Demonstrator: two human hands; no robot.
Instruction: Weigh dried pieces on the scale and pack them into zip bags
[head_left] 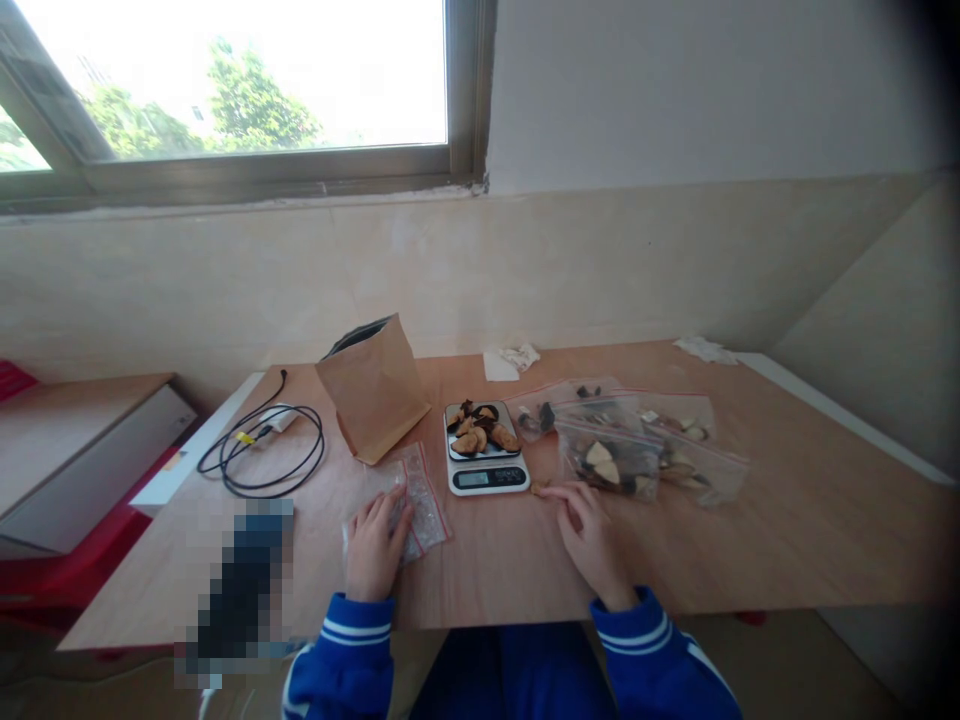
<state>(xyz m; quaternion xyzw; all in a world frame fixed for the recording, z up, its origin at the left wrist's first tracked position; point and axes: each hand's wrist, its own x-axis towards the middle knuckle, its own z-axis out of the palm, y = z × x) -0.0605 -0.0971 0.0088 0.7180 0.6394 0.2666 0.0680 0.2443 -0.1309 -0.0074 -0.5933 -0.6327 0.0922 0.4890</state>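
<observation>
A white digital scale point(489, 480) stands mid-table, with a heap of dried brown slices point(480, 434) on its plate. Just off the scale's front right corner, my right hand point(589, 535) has its fingertips closed on a small dried slice point(538, 488). My left hand point(377, 543) lies palm down, fingers loosely apart, on clear zip bags point(427, 520) with red seal strips. Those bags look flat, partly hidden under the hand. Right of the scale, several zip bags point(611, 470) containing dark and pale dried slices overlap one another.
Behind my left hand stands an open brown paper pouch point(379, 395). A coiled black cable point(262, 490) with a white plug lies at the left, above a pixelated dark object point(244, 580). Crumpled white paper point(519, 357) sits along the back edge, below the tiled wall and window.
</observation>
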